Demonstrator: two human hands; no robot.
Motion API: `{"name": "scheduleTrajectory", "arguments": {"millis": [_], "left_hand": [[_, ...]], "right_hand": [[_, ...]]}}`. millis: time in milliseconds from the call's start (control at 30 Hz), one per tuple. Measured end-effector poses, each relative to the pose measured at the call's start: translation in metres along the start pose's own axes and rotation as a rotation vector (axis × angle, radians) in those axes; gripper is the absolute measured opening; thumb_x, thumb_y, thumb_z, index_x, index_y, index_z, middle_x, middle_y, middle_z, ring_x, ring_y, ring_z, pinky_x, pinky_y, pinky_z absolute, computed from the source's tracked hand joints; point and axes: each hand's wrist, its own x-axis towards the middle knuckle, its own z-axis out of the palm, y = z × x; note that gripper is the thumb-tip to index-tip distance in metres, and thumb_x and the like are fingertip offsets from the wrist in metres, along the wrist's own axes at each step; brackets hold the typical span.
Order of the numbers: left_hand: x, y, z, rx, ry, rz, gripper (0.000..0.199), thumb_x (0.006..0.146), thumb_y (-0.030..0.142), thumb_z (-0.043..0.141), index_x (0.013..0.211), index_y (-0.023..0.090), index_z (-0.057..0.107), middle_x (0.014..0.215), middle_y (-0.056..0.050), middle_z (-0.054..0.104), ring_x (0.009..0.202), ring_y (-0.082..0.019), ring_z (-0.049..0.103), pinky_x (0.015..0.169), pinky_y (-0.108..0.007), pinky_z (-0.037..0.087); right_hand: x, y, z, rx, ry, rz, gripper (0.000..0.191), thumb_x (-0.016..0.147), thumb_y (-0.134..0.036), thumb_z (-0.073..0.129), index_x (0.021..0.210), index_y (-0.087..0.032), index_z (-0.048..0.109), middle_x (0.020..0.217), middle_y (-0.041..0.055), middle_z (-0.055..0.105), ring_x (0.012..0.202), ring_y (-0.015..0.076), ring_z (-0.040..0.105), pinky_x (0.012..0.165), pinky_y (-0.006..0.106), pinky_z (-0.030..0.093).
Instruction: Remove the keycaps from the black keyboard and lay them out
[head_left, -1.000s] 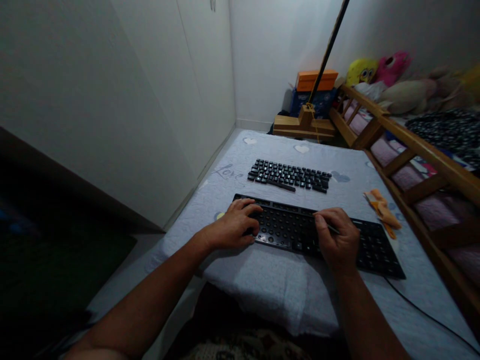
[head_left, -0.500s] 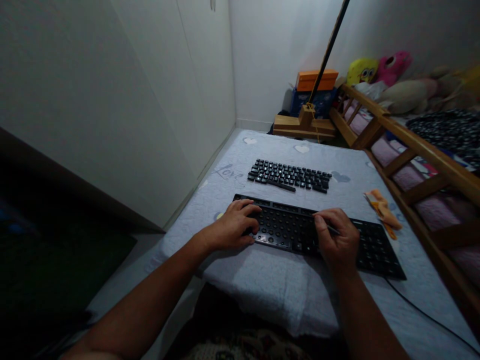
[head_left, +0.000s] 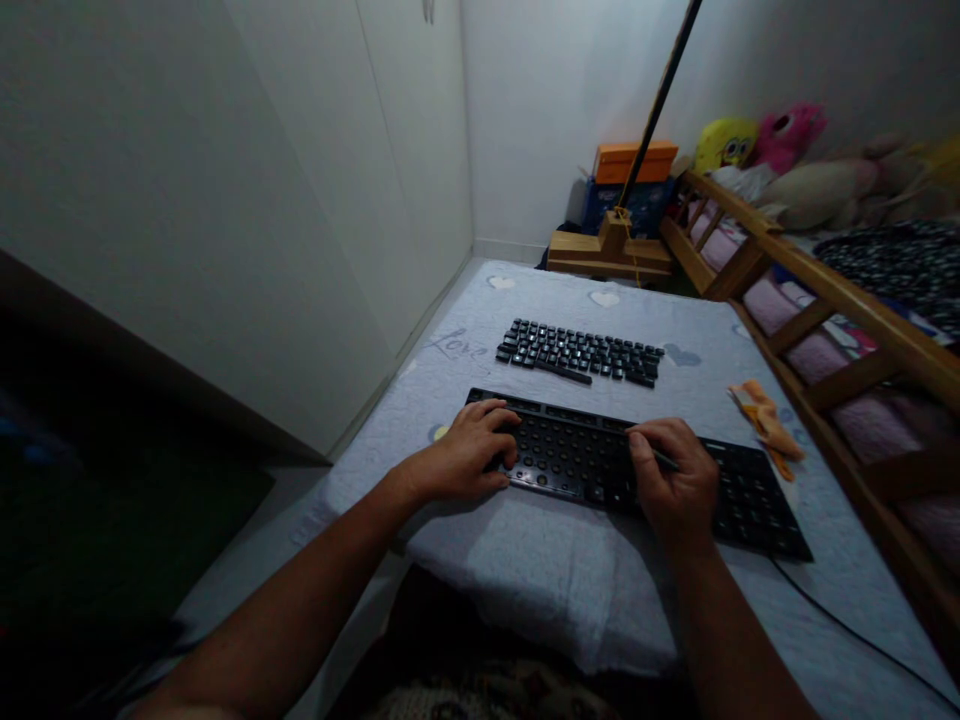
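A black keyboard (head_left: 555, 450) lies on the cloth, its left and middle part bare of keycaps, while caps still cover the right end. My left hand (head_left: 476, 450) grips the left end, with curved fingers over the top and the thumb near the front edge. Over the right-middle part, my right hand (head_left: 673, 470) is closed in a pinch around a thin, pen-like tool (head_left: 666, 461). Its tip and exact kind are hidden by the fingers. Loose black keycaps (head_left: 577, 350) lie in rows behind the keyboard, a long space bar (head_left: 562, 372) among them.
An orange cloth (head_left: 769, 415) with a small tool lies to the right. The cable (head_left: 840, 615) runs off the front right. A wooden bed rail (head_left: 832, 300) borders the right side, a pale cabinet (head_left: 322, 220) the left. A wooden stand (head_left: 611, 245) is at the back.
Both hands and the keyboard stay in practically the same place. The view has shifted very slightly.
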Motion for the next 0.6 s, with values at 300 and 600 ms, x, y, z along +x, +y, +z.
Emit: {"name": "scheduleTrajectory", "arguments": {"millis": [300,600], "left_hand": [[-0.0017,0.0013,0.0008,-0.033,0.02,0.025,0.014,0.074,0.02,0.073,0.085,0.021,0.064,0.129,-0.006,0.054,0.136,-0.029,0.033,0.115,-0.049,0.027],[-0.0038,0.0038,0.0017,-0.046,0.032,0.041,0.007,0.077,0.018,0.069,0.081,0.021,0.064,0.126,-0.005,0.056,0.133,-0.029,0.036,0.113,-0.049,0.029]], "right_hand": [[0.0004,0.001,0.0015,-0.002,-0.002,-0.001,0.01,0.087,-0.017,0.057,0.079,-0.02,0.063,0.077,0.0016,0.06,0.074,0.0182,0.057,0.068,0.033,0.044],[0.0007,-0.0002,0.0015,-0.005,0.003,0.014,0.01,0.086,-0.019,0.057,0.078,-0.021,0.063,0.076,0.0015,0.06,0.073,0.0187,0.058,0.069,0.034,0.044]]}}
